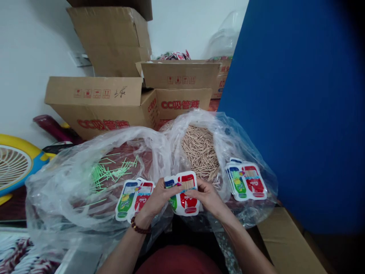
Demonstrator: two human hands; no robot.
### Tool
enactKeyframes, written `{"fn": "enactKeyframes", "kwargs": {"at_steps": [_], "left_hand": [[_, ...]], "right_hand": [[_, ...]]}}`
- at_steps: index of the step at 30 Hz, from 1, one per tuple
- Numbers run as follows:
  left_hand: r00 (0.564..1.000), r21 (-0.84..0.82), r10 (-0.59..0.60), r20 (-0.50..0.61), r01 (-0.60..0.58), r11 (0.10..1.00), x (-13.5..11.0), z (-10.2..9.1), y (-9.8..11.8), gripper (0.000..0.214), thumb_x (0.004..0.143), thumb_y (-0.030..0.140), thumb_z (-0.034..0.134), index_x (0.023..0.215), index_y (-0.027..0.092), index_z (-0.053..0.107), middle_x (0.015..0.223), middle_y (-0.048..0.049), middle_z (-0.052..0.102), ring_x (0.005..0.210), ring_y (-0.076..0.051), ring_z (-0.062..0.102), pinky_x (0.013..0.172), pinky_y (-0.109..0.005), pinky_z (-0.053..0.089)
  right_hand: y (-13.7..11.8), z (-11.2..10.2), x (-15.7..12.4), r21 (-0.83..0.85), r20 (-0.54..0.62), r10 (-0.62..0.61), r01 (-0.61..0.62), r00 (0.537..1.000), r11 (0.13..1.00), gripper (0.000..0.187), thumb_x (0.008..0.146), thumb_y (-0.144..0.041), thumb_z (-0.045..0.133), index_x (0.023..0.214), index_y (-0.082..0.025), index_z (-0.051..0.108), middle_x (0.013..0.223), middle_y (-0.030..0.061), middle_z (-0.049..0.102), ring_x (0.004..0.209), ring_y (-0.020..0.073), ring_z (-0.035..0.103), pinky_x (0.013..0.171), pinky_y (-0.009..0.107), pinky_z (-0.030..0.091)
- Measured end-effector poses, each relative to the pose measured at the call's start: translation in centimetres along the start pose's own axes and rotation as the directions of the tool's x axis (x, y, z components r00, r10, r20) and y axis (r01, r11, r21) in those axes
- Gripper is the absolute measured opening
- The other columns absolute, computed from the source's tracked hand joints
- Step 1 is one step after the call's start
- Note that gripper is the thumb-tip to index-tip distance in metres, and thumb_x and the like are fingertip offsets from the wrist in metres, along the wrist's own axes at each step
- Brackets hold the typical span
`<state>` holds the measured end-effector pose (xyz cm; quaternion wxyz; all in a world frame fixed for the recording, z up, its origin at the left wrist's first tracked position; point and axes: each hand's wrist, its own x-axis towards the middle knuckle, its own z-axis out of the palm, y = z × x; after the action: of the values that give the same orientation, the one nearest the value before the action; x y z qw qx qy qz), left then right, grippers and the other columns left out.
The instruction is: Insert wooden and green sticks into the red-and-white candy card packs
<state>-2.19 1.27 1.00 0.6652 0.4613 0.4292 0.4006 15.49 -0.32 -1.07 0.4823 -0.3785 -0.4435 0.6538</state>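
Between my two hands is a flat candy packet (186, 203), shaped like a green bottle and a red cola bottle side by side, with brown sticks showing in its red half. My left hand (159, 198) grips its left side, thumb on the front. My right hand (207, 196) pinches the right side, also thumb on top. A small stack of like packets (125, 199) lies left of my left hand, partly covered by it. Another stack (252, 182) rests to the right on clear plastic. Brown candy sticks (199, 148) fill an open bag ahead; thin green sticks (107, 173) lie in the left bag.
Cardboard boxes (108, 110) stand behind the plastic bags. A blue panel (291, 114) rises along the right. At the far left is a yellow and blue fan (17, 163). A tray with striped pieces (25, 255) sits at lower left, a cardboard box (288, 243) at lower right.
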Motion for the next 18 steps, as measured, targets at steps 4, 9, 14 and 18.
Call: {"fn": "enactKeyframes", "kwargs": {"at_steps": [4, 9, 14, 18], "left_hand": [[0.998, -0.055, -0.031, -0.057, 0.028, 0.998, 0.3, 0.2, -0.7, 0.026, 0.065, 0.027, 0.079, 0.083, 0.014, 0.067, 0.074, -0.0010, 0.070, 0.063, -0.014, 0.063, 0.059, -0.023, 0.050], [0.998, -0.018, -0.020, 0.063, 0.022, 1.000, 0.7, 0.2, -0.8, 0.021, 0.069, 0.025, 0.076, 0.083, 0.011, 0.069, 0.074, -0.0037, 0.072, 0.062, -0.015, 0.063, 0.061, -0.025, 0.051], [0.999, -0.009, -0.020, 0.031, 0.020, 1.000, 0.8, 0.0, -1.1, 0.020, 0.070, 0.027, 0.076, 0.079, 0.011, 0.069, 0.074, -0.0044, 0.072, 0.060, -0.015, 0.063, 0.059, -0.024, 0.049], [1.000, -0.016, -0.011, 0.009, 0.011, 1.000, 0.8, -0.4, -1.5, 0.020, 0.070, 0.029, 0.075, 0.077, 0.011, 0.069, 0.070, -0.0035, 0.071, 0.058, -0.014, 0.062, 0.056, -0.023, 0.047]], "right_hand": [[0.4, -0.2, 0.0, -0.014, -0.088, -0.028, 0.027, 0.996, 1.000, 0.024, 0.068, -0.029, 0.077, 0.088, -0.020, 0.070, 0.079, -0.0007, 0.072, 0.069, 0.0148, 0.064, 0.065, 0.026, 0.050], [1.1, -0.5, 0.1, 0.029, -0.113, -0.008, 0.011, 0.994, 1.000, 0.027, 0.064, -0.029, 0.079, 0.088, -0.020, 0.071, 0.080, -0.0003, 0.073, 0.068, 0.0162, 0.065, 0.068, 0.030, 0.052], [1.0, -0.6, 0.1, 0.012, -0.063, -0.012, 0.013, 0.998, 1.000, 0.028, 0.066, -0.030, 0.077, 0.092, -0.020, 0.070, 0.082, -0.0002, 0.073, 0.071, 0.0174, 0.066, 0.070, 0.031, 0.052], [0.7, -0.6, 0.1, -0.017, -0.043, 0.007, -0.008, 0.999, 1.000, 0.030, 0.067, -0.034, 0.076, 0.093, -0.020, 0.070, 0.080, -0.0002, 0.072, 0.069, 0.0179, 0.066, 0.070, 0.032, 0.052]]}}
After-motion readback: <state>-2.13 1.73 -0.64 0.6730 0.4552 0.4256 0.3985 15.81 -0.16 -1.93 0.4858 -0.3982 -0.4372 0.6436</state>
